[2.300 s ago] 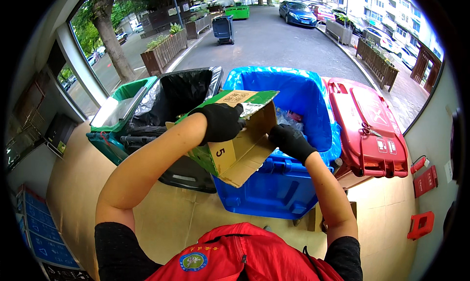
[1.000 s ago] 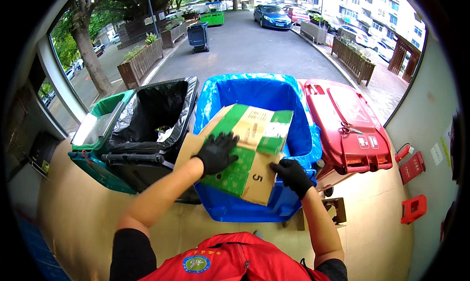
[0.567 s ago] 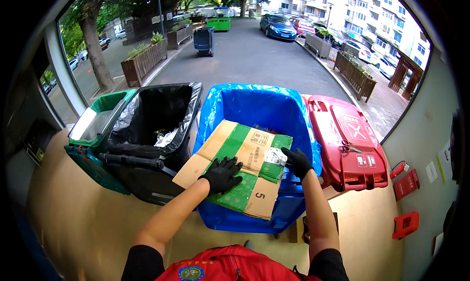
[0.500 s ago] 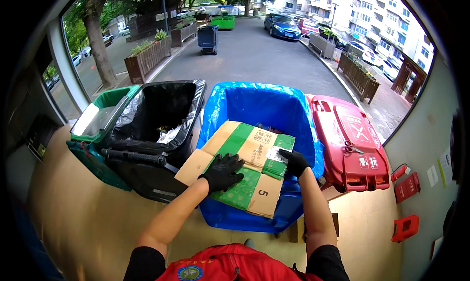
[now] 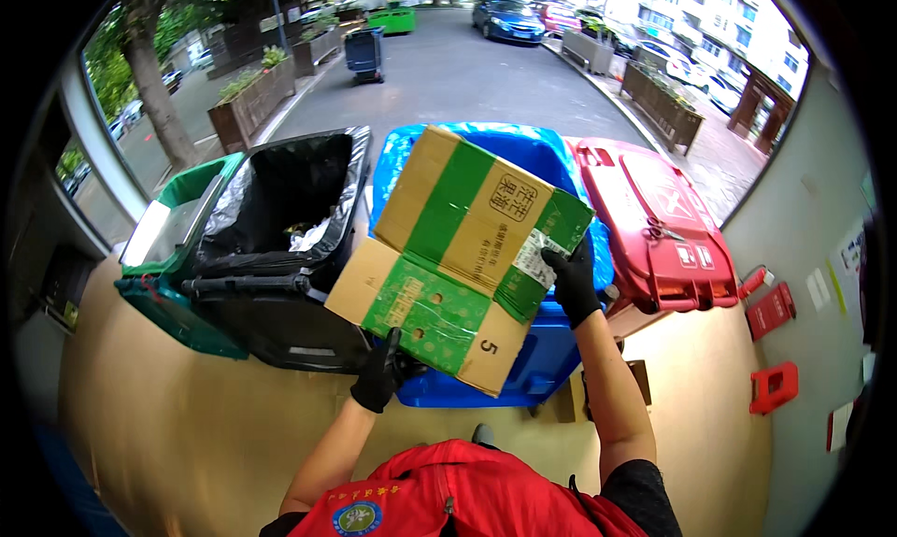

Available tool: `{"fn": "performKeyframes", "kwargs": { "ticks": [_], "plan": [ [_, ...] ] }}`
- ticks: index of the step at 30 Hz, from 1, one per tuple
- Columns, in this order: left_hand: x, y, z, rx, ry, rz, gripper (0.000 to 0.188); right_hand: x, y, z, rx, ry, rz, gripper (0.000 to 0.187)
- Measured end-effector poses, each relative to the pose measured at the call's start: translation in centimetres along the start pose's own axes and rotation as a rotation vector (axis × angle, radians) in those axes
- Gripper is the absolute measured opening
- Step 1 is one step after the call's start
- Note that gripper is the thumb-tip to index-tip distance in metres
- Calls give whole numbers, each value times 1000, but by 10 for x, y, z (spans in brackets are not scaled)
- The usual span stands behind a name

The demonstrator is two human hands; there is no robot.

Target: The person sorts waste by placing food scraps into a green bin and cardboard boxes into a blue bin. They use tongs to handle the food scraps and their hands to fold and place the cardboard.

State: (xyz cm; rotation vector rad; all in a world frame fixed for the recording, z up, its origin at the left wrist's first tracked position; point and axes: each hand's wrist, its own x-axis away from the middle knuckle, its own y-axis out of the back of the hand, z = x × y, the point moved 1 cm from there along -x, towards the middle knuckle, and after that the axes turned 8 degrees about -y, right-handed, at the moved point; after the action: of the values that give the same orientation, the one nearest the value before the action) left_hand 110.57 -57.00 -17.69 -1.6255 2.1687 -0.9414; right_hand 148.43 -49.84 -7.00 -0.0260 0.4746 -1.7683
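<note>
A person in a red vest (image 5: pixel 430 486), seen from head height, holds a flattened, creased sheet of cardboard (image 5: pixel 453 219) tilted over the near side of a blue bin (image 5: pixel 547 364) with a blue plastic liner (image 5: pixel 397 149). The cardboard is brown with broad green bands, and a silvery-white label (image 5: pixel 533 257) sits near its right edge. Both hands wear black gloves. The right hand (image 5: pixel 576 280) is closed on the cardboard's right edge, its fingertips bent over the front beside the label. The left hand (image 5: pixel 380 373) is at the lower left edge, one digit pointing upward against the board; the rest is blurred and dark, so I cannot tell how tightly it is closed. To the left of the blue bin stands a black bin (image 5: pixel 271 322) with a black liner and some pale litter (image 5: pixel 308 236) inside, and beyond that a green bin (image 5: pixel 173 322). To the right is a red bin (image 5: pixel 654 186), lid down, with scissors (image 5: pixel 663 230) lying on it. A small cardboard box (image 5: pixel 568 404) rests on the tan floor (image 5: pixel 224 425). Ahead, a road (image 5: pixel 458 84) runs past a dark wheeled bin (image 5: pixel 364 55) toward a blue car (image 5: pixel 507 20).
</note>
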Motion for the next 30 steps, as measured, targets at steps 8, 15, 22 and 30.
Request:
{"fn": "performKeyframes", "kwargs": {
  "ticks": [8,15,22,30],
  "plan": [
    [-1,-16,-34,-173,-24,-15,40,89,-17,52,271,108,-122,67],
    [-15,-36,-55,-362,-94,104,37,145,-27,90,101,-2,-103,63],
    [-34,-55,-75,-338,-97,139,33,161,-17,88,269,-206,71,70],
    [-43,-49,-82,-257,-50,172,32,164,0,104,325,-229,60,54]
  ]
}}
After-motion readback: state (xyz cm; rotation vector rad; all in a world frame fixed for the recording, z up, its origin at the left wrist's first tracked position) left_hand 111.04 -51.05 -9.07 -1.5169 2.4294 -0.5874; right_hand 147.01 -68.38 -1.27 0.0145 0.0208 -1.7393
